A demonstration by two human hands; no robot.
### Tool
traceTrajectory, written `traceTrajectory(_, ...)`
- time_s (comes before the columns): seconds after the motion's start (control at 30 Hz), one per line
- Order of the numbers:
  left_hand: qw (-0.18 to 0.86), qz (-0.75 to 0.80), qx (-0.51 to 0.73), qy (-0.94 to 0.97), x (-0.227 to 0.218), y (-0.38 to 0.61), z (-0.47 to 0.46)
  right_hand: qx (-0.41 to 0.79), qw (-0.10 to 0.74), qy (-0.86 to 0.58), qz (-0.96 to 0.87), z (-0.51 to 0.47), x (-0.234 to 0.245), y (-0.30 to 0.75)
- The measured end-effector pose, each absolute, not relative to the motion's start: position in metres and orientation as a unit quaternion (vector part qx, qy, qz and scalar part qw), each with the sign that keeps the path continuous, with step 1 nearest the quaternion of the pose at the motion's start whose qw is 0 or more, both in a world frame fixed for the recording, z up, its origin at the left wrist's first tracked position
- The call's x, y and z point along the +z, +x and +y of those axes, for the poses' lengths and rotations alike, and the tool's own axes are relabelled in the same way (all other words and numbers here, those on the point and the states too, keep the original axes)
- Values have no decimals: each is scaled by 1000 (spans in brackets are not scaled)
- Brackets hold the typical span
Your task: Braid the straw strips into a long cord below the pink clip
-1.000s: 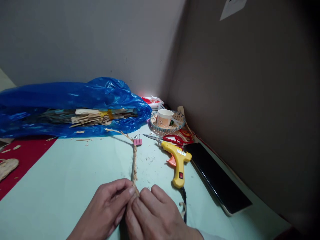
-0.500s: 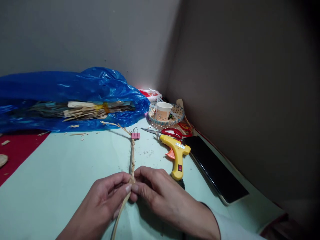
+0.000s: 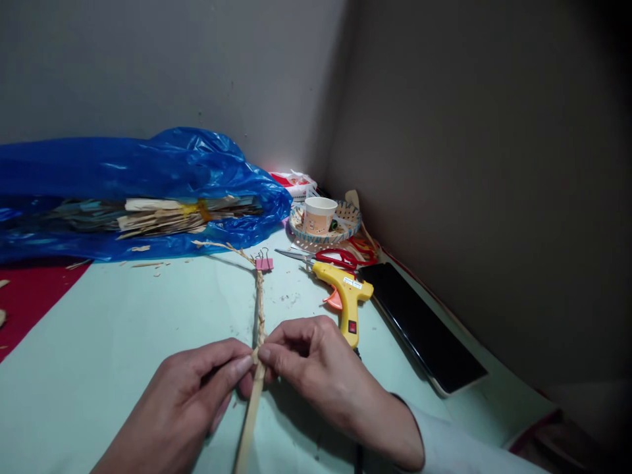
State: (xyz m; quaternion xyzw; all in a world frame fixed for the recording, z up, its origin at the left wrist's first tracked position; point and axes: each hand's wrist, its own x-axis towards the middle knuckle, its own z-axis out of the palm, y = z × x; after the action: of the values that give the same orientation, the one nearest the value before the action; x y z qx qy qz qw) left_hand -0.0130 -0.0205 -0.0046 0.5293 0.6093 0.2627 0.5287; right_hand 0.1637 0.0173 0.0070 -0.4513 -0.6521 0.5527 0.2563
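A thin braid [image 3: 261, 299] of pale, straw-like strips runs from a pink binder clip [image 3: 264, 264] down toward me. My left hand [image 3: 197, 382] pinches a strip at the braid's lower end between thumb and forefinger. From the other side, my right hand [image 3: 306, 362] closes thumb and fingertips on the same end, almost touching the left. One flat pale strip [image 3: 251, 415] hangs from between the hands to the bottom of the view. Loose strip ends [image 3: 217, 245] stick out beyond the clip to the left.
Behind lies a blue plastic bag [image 3: 197, 151] with a bundle of dry strips [image 3: 162, 214]. To the right are a yellow glue gun [image 3: 349, 299], red-handled scissors [image 3: 336, 258], a black tablet-like slab [image 3: 427, 329], and a paper cup [image 3: 320, 217] in a woven tray [image 3: 353, 224].
My fingers have shifted at the braid's end, with the right hand slightly higher. The hanging strip now lies straighter and shows its flat face. The whole view has moved slightly.
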Motion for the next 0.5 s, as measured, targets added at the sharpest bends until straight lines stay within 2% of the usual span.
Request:
traceTrajectory(0.23, 423, 633, 225, 609, 7, -10, -21, 533, 270, -438, -672, 14, 2, 163)
traceTrajectory(0.37, 223, 633, 290, 682, 3, 1, -32, 557, 288, -429, -650, 13, 0, 162)
traceTrajectory(0.5, 6, 562, 212, 800, -12, 5, -43, 564, 282, -415, -656, 12, 3, 162)
